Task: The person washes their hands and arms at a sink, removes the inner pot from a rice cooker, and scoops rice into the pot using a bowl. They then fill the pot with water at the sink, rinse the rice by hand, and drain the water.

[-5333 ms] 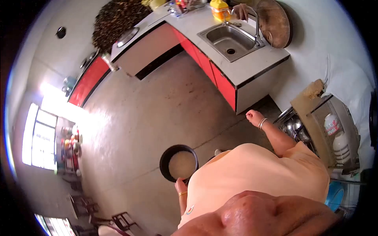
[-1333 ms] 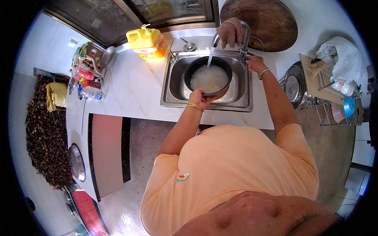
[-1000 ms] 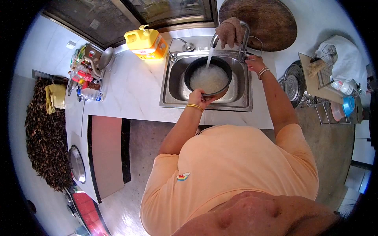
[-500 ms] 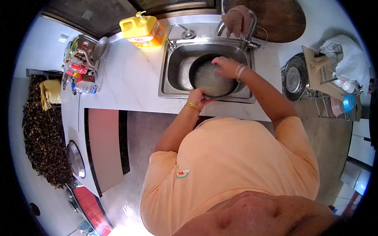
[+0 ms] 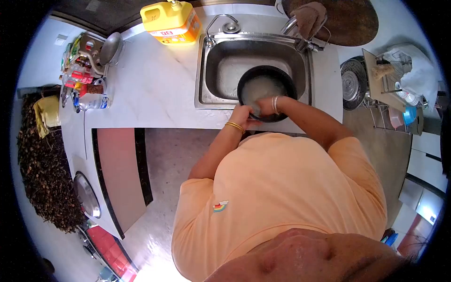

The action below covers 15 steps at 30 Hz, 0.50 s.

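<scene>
A dark round pot [image 5: 292, 89] with cloudy water [image 5: 263, 87] in it is over the front right part of the steel sink [image 5: 225, 70]. My left hand [image 5: 243, 116] is closed on the pot's near rim. Inside the pot, near its front edge, is my right hand [image 5: 266, 106]; its fingers are in the water and hidden. The faucet [image 5: 291, 24], with a brown cloth [image 5: 311, 19] hung on it, stands behind the sink, and no water runs from it.
A yellow jug [image 5: 171, 23] stands behind and left of the sink. Bottles and a metal strainer [image 5: 111, 48] are at the counter's left end. A round wooden board [image 5: 347, 21] leans at the back right. To the right is a rack with a plastic bag [image 5: 413, 68].
The water flow has stopped. My right hand has left the faucet handle and gone into the pot, moving to its near side. The pot has shifted toward the sink's front right.
</scene>
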### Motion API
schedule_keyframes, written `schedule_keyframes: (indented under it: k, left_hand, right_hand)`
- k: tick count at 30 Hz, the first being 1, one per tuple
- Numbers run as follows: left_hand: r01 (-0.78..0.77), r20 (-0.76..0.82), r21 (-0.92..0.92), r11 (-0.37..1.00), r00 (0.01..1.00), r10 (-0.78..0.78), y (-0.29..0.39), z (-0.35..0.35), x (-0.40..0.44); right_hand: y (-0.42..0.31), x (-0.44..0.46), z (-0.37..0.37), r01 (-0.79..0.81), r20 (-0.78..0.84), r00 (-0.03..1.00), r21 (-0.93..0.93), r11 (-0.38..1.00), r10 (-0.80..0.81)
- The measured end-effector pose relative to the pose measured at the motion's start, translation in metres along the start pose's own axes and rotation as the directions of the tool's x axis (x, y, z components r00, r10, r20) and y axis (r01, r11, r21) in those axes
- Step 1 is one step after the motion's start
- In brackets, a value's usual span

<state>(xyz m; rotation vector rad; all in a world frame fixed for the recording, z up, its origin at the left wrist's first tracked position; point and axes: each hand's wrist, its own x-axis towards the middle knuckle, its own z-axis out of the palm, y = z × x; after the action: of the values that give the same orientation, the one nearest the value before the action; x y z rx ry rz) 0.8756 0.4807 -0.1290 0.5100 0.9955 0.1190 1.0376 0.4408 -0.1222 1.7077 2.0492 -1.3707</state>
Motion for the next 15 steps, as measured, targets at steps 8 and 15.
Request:
schedule_keyframes:
  k: [8, 15]
  left_hand:
    - [-0.086, 0.05, 0.093, 0.992, 0.995, 0.082, 0.007, -0.015, 0.0]
    - [-0.094, 0.101, 0.181, 0.979, 0.992, 0.077, 0.011, -0.014, -0.007]
  right_hand:
    - [0.076, 0.065, 0.027, -0.072, -0.39, 0.92, -0.067, 0.995, 0.04]
    - [0.053, 0.044, -0.005, -0.298, -0.451, 0.812, 0.228, 0.927, 0.372]
